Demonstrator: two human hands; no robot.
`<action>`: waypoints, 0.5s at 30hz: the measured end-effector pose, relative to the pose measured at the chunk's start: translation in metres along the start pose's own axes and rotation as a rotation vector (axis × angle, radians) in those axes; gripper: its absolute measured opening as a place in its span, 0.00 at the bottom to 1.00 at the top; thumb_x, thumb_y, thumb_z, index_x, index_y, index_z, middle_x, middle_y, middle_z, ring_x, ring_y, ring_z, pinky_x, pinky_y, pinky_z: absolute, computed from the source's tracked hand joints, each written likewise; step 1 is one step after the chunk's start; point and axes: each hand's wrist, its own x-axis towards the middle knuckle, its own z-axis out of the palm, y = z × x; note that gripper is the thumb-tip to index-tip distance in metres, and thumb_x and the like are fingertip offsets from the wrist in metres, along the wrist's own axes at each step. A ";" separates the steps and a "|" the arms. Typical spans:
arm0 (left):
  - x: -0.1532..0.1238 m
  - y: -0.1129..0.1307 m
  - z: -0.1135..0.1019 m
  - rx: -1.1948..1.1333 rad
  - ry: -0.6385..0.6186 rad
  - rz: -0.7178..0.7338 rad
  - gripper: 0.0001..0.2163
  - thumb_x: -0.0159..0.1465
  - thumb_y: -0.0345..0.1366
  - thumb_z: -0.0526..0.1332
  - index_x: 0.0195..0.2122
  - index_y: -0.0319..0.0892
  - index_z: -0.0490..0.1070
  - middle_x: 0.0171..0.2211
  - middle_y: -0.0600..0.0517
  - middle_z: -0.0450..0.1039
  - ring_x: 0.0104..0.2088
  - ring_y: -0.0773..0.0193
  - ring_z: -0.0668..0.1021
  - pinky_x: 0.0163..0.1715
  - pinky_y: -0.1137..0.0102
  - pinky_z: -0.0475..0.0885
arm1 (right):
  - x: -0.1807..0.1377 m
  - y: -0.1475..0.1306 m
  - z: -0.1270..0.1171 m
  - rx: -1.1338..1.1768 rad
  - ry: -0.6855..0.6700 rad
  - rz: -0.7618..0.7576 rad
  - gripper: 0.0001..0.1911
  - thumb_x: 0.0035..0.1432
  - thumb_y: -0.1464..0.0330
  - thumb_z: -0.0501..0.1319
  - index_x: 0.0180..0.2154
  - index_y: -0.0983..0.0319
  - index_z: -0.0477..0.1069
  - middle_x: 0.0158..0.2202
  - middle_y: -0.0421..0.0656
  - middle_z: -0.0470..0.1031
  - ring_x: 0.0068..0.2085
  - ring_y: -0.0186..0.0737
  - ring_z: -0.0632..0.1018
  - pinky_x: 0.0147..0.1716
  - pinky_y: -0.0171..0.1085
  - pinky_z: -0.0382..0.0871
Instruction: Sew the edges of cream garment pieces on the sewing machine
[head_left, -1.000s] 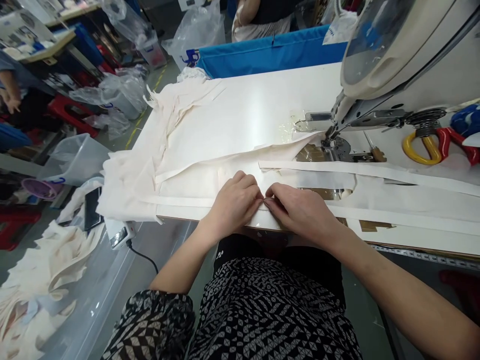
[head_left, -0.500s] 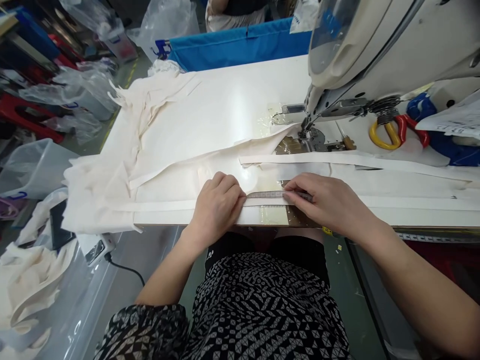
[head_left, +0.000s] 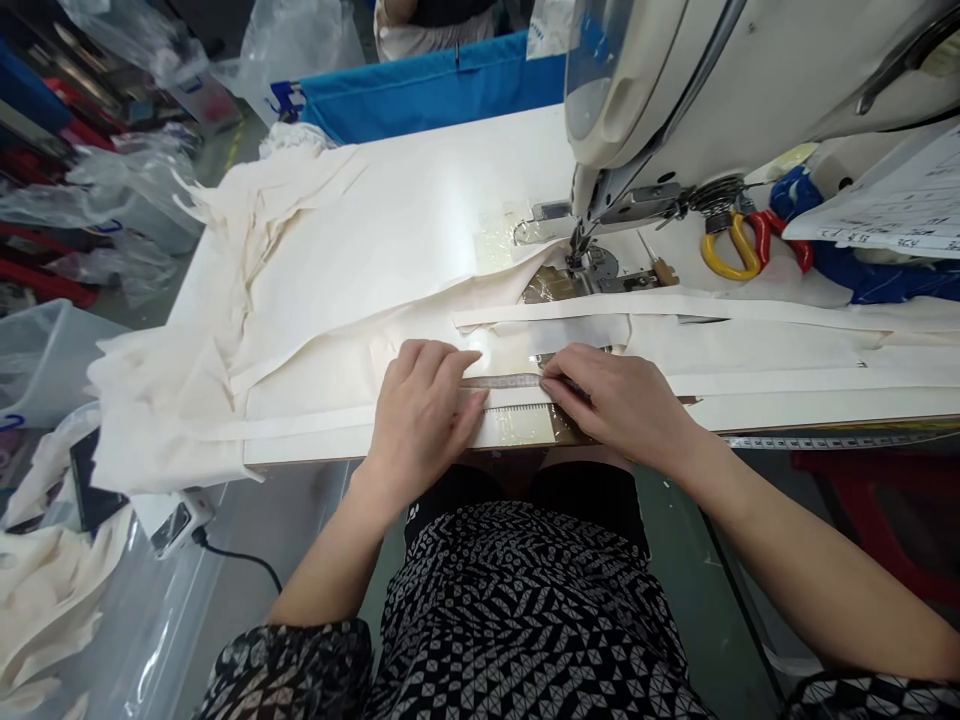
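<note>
A short stretch of tape measure [head_left: 499, 381] lies across the cream fabric near the table's front edge, spanning the space between my hands. My right hand [head_left: 619, 400] pinches its right end between thumb and fingertips. On the left, my left hand [head_left: 416, 420] rests on the cloth with thumb and index finger spread apart, the tape's left end beside them. Beneath runs a narrow folded cream strip [head_left: 517, 396] with a ruler scale [head_left: 517, 408] along its lower side. Behind my hands the cream fabric [head_left: 337, 345] reaches up to the sewing machine's needle area [head_left: 581, 250].
Scissors with yellow and red handles [head_left: 731, 250] lie right of the machine head [head_left: 637, 90]. A bunched cream cloth [head_left: 165, 390] hangs over the table's left end. A blue cloth barrier [head_left: 420, 90] lines the back, and a person [head_left: 442, 30] is partly visible beyond it.
My left hand's thumb and index finger have parted from their pinch on the tape. My right hand still holds its end. The whole view has shifted slightly.
</note>
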 end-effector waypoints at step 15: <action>0.041 0.013 0.031 -0.126 -0.277 0.038 0.05 0.70 0.32 0.60 0.37 0.39 0.72 0.40 0.47 0.74 0.43 0.55 0.71 0.42 0.63 0.69 | 0.003 -0.004 0.000 -0.036 -0.011 0.007 0.14 0.73 0.64 0.49 0.37 0.61 0.69 0.35 0.46 0.76 0.31 0.39 0.73 0.26 0.37 0.54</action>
